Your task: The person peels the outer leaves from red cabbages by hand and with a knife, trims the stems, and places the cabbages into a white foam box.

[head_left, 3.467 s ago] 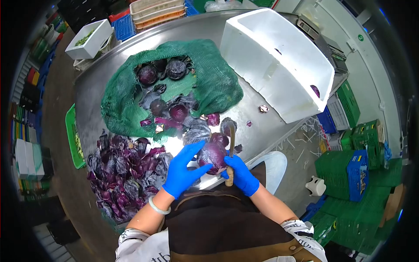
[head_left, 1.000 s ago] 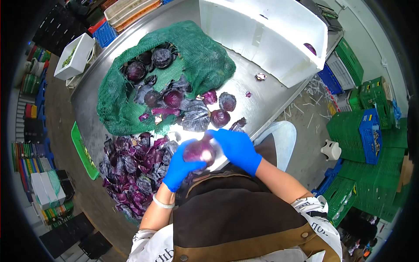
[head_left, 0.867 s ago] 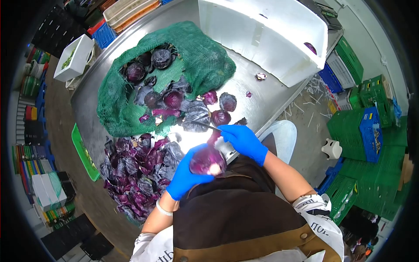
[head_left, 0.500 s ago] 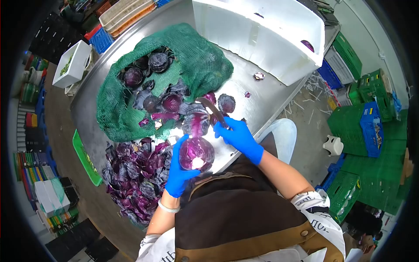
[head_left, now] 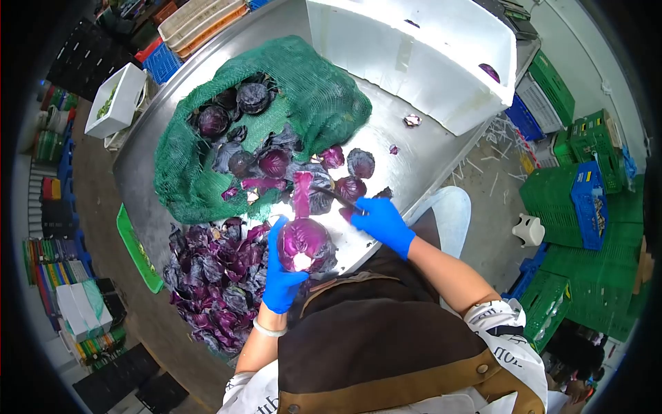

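My left hand (head_left: 282,276), in a blue glove, is wrapped round the left side of a red cabbage (head_left: 307,243), whose pale stem end shows. In my right hand (head_left: 383,222), also gloved, is a knife (head_left: 332,195) with a dark curved blade pointing up and left. A purple leaf (head_left: 302,194) stands up from the top of the cabbage by the blade tip. Beyond the hands, several cabbages lie near a green mesh bag (head_left: 314,90), with dark cabbages (head_left: 253,98) in its opening. Loose purple leaves (head_left: 214,276) are heaped left of my left hand.
A metal table (head_left: 141,155) carries the work. At its back right stands a white foam box (head_left: 420,65). A green tray (head_left: 138,250) is at the left edge. Green crates (head_left: 552,200) and a white stool (head_left: 528,230) are on the floor at right.
The cabbage has turned in my left hand, and its stem end has shifted left. My right hand and the knife have moved slightly down and right. A purple leaf now stands upright.
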Demonstrator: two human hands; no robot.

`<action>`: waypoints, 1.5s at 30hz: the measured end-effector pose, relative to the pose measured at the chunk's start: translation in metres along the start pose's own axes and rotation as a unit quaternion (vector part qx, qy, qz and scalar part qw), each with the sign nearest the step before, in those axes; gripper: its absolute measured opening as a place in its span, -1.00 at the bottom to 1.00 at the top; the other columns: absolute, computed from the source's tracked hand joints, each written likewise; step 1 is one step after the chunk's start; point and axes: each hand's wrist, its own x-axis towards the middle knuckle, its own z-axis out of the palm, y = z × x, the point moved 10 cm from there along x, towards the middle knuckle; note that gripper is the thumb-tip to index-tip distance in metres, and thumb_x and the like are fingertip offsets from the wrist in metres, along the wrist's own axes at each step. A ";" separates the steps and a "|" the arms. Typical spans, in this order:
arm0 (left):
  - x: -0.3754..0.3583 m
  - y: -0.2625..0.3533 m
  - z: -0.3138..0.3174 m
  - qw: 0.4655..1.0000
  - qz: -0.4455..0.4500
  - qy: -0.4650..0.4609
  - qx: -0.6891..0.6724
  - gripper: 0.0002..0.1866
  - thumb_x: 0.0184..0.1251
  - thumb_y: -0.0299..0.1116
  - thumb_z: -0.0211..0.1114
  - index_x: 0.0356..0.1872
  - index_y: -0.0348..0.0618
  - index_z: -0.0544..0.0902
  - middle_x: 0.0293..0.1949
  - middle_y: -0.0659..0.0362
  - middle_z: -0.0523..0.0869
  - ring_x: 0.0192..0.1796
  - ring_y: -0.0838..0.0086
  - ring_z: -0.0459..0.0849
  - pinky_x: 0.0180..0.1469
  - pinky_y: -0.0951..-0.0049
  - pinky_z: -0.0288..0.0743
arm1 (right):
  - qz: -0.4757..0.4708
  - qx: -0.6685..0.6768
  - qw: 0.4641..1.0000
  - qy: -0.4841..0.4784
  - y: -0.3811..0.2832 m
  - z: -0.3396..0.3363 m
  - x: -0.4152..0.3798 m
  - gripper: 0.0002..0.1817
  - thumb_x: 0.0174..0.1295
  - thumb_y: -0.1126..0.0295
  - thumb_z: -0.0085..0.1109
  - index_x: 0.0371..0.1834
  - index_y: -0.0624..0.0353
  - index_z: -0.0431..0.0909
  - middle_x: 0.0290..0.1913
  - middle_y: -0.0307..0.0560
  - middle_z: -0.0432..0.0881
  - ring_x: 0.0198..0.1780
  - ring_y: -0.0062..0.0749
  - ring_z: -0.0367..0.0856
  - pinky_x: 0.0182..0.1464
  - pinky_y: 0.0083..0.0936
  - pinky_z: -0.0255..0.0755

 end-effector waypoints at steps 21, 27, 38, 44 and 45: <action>-0.010 0.069 0.059 0.766 0.306 0.028 0.564 -0.61 -0.02 -0.55 0.48 -0.07 -0.29 0.69 -0.08 -0.02 0.74 -0.05 0.24 0.75 0.01 0.36 0.60 | 0.201 0.540 0.806 -0.133 -0.038 0.037 -0.058 -0.71 0.21 0.16 0.32 -0.27 0.13 0.53 -0.50 -0.28 0.53 -0.54 -0.63 0.48 -0.50 -0.67 0.31; -0.007 0.060 0.049 0.775 0.307 0.072 0.548 -0.68 0.02 -0.57 0.46 -0.13 -0.30 0.70 -0.16 0.00 0.76 -0.12 0.32 0.76 -0.01 0.40 0.60 | 0.172 0.527 0.825 -0.111 -0.037 0.039 -0.056 -0.72 0.18 0.23 0.35 -0.21 0.15 0.53 -0.49 -0.29 0.53 -0.53 -0.67 0.47 -0.50 -0.69 0.32; 0.065 0.028 -0.070 0.871 0.099 0.113 0.468 -0.63 0.31 -0.39 0.30 0.14 -0.19 0.58 -0.04 0.14 0.69 -0.13 0.55 0.63 -0.08 0.49 0.51 | 0.018 0.558 0.774 -0.299 -0.059 0.041 -0.075 -0.14 0.00 0.54 0.36 0.44 0.27 0.18 0.29 -0.04 0.45 0.29 -0.38 0.44 0.39 -0.38 0.26; 0.005 -0.030 0.021 0.974 -0.189 -0.046 -0.116 -0.43 0.47 -0.02 0.09 0.32 -0.21 0.37 0.25 0.03 0.52 0.26 0.23 0.53 0.31 0.14 0.42 | -0.022 0.449 0.867 -0.216 -0.085 0.019 -0.048 -0.06 0.00 0.42 0.49 0.46 0.28 0.15 0.31 -0.04 0.44 0.28 -0.40 0.44 0.35 -0.42 0.30; 0.006 -0.029 0.019 0.980 -0.169 -0.020 -0.101 -0.44 0.48 -0.06 0.08 0.34 -0.20 0.33 0.25 0.02 0.51 0.25 0.22 0.53 0.30 0.09 0.43 | -0.067 0.381 0.906 -0.170 -0.089 0.012 -0.042 -0.19 0.05 0.32 0.49 0.38 0.24 0.29 0.19 -0.09 0.54 0.16 -0.48 0.50 0.22 -0.47 0.39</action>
